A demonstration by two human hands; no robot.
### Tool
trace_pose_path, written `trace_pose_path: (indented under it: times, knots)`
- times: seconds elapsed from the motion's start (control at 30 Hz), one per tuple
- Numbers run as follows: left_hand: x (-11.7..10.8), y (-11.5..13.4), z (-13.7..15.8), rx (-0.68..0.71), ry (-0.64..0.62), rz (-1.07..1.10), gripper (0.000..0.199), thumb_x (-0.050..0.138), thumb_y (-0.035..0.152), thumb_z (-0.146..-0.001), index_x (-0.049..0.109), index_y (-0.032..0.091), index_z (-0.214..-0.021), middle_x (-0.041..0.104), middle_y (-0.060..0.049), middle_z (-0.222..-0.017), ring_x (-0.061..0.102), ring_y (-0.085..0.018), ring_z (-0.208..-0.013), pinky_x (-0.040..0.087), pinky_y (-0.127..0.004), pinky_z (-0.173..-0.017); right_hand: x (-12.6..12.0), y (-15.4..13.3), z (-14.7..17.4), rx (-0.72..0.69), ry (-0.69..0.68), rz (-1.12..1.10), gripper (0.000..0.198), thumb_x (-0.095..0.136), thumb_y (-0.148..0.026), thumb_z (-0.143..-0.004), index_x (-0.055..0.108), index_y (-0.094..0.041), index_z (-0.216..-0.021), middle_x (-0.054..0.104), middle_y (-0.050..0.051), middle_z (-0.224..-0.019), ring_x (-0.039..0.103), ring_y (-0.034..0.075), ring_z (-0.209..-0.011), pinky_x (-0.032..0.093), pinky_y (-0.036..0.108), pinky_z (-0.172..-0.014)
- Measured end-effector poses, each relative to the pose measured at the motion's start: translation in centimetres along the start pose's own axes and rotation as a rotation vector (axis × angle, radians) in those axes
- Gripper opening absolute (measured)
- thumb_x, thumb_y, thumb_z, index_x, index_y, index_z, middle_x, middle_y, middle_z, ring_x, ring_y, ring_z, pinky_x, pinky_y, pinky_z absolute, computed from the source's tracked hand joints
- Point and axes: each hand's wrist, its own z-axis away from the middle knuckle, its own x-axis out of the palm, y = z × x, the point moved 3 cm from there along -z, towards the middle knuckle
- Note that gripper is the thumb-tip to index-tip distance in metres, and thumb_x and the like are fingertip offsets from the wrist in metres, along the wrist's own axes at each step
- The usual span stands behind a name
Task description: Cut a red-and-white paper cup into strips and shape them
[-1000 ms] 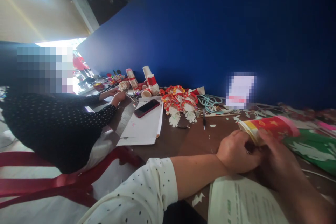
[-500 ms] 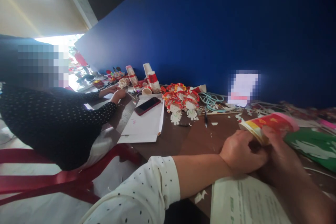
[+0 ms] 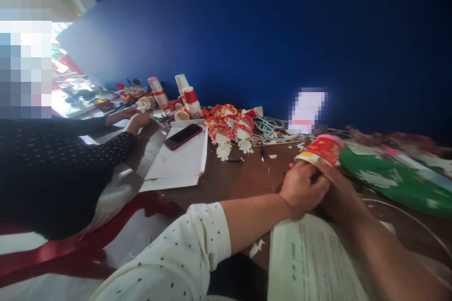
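Observation:
A red and yellow paper cup (image 3: 323, 149) with a pink base lies tilted on its side, its open rim towards me. My left hand (image 3: 304, 189) is closed against the rim, fingers curled under it. On the cup's near right side, my right hand (image 3: 337, 186) grips the rim, and part of its fingers is hidden behind my left hand. Below my wrists lies a printed sheet or booklet (image 3: 307, 258). To the right of the cup is a green sheet (image 3: 384, 174) with white paper cut-outs (image 3: 377, 178) on it.
Left of my hands are a pen (image 3: 262, 150), decorated red and white paper figures (image 3: 229, 127) and a white board (image 3: 173, 164) bearing a phone (image 3: 183, 136). Stacked cups (image 3: 190, 103) stand behind. A co-worker's arm (image 3: 116, 146) reaches in at left. A blue wall (image 3: 226, 33) backs the table.
The view has shifted, so most things sit further left. The cup has turned, with its pink base now pointing more away from me. Both hands stay on it.

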Motion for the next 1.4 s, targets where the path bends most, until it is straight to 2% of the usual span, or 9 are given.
trace_pose_path:
  times: [0.13, 0.23, 0.4, 0.57, 0.73, 0.87, 1.03, 1.17, 1.4]
  knots:
    - [0.0, -0.5, 0.1, 0.01, 0.014, -0.012, 0.013, 0.055, 0.022, -0.08, 0.067, 0.017, -0.083, 0.066, -0.006, -0.097, 0.061, -0.017, -0.092, 0.05, -0.029, -0.09, 0.2, 0.7, 0.1, 0.129, -0.11, -0.222, 0.039, 0.06, -0.049, -0.079, 0.061, -0.022, -0.107, 0.071, 0.006, -0.097, 0.068, 0.025, -0.094, 0.056, 0.037, -0.084]
    - [0.0, -0.6, 0.1, 0.013, -0.006, -0.028, 0.011, 0.056, 0.022, -0.08, 0.067, 0.017, -0.078, 0.066, -0.005, -0.095, 0.062, -0.016, -0.092, 0.05, -0.027, -0.09, 0.0, 1.1, 0.1, 0.177, -0.063, -0.343, 0.038, 0.067, -0.044, -0.076, 0.062, -0.022, -0.106, 0.07, 0.005, -0.102, 0.066, 0.024, -0.102, 0.054, 0.036, -0.09]
    - [0.0, -0.5, 0.1, 0.058, -0.024, 0.003, 0.013, 0.056, 0.02, -0.08, 0.065, 0.016, -0.072, 0.067, -0.005, -0.095, 0.062, -0.015, -0.091, 0.05, -0.026, -0.089, -0.1, 1.4, -0.1, 0.128, -0.001, -0.371, 0.033, 0.069, -0.04, -0.077, 0.064, -0.023, -0.105, 0.07, 0.002, -0.108, 0.063, 0.021, -0.107, 0.05, 0.033, -0.096]
    - [-0.1, -0.5, 0.1, 0.113, -0.028, 0.014, 0.016, 0.054, 0.021, -0.082, 0.067, 0.016, -0.074, 0.067, -0.006, -0.094, 0.062, -0.015, -0.093, 0.049, -0.025, -0.091, 0.0, 1.6, -0.3, 0.103, -0.031, -0.364, 0.029, 0.066, -0.042, -0.078, 0.068, -0.021, -0.098, 0.072, 0.004, -0.101, 0.065, 0.024, -0.104, 0.051, 0.036, -0.096]
    - [0.0, -0.1, 0.3, 0.109, -0.071, 0.042, 0.016, 0.054, 0.019, -0.082, 0.068, 0.016, -0.076, 0.067, -0.006, -0.098, 0.061, -0.016, -0.095, 0.048, -0.026, -0.093, -0.3, 1.6, -0.3, 0.095, 0.014, -0.359, 0.03, 0.068, -0.045, -0.077, 0.071, -0.021, -0.095, 0.074, 0.005, -0.093, 0.068, 0.025, -0.096, 0.055, 0.036, -0.09]
    - [0.4, -0.7, 0.2, -0.004, -0.071, 0.179, 0.015, 0.054, 0.02, -0.082, 0.067, 0.016, -0.077, 0.067, -0.005, -0.095, 0.06, -0.016, -0.092, 0.047, -0.027, -0.091, -0.5, 1.8, -0.5, 0.157, 0.007, -0.377, 0.029, 0.067, -0.046, -0.077, 0.072, -0.022, -0.093, 0.074, 0.005, -0.092, 0.069, 0.024, -0.089, 0.057, 0.035, -0.082]
    - [1.1, -1.8, 0.0, -0.351, -0.071, 0.542, 0.017, 0.054, 0.029, -0.083, 0.06, 0.016, -0.074, 0.061, 0.0, -0.071, 0.058, -0.011, -0.07, 0.049, -0.022, -0.069, -0.5, 2.0, -0.9, 0.217, 0.038, -0.369, 0.033, 0.069, -0.046, -0.075, 0.07, -0.021, -0.097, 0.073, 0.005, -0.088, 0.069, 0.022, -0.08, 0.057, 0.03, -0.064]
    - [1.1, -1.2, 0.0, -0.495, -0.075, 0.834, 0.013, 0.059, 0.028, -0.077, 0.056, 0.016, -0.074, 0.058, 0.002, -0.064, 0.055, -0.009, -0.057, 0.048, -0.02, -0.057, -0.3, 1.4, -0.7, 0.206, 0.046, -0.407, 0.035, 0.073, -0.046, -0.071, 0.067, -0.022, -0.096, 0.071, 0.003, -0.084, 0.066, 0.018, -0.07, 0.05, 0.024, -0.049]
    - [0.4, -1.1, -0.2, -0.536, -0.014, 0.931, 0.017, 0.068, 0.028, -0.067, 0.059, 0.015, -0.073, 0.054, 0.004, -0.056, 0.047, -0.005, -0.044, 0.038, -0.017, -0.046, 0.2, 1.1, -0.2, 0.153, -0.102, -0.513, 0.03, 0.072, -0.039, -0.073, 0.067, -0.022, -0.097, 0.069, 0.0, -0.086, 0.064, 0.015, -0.074, 0.052, 0.026, -0.065]
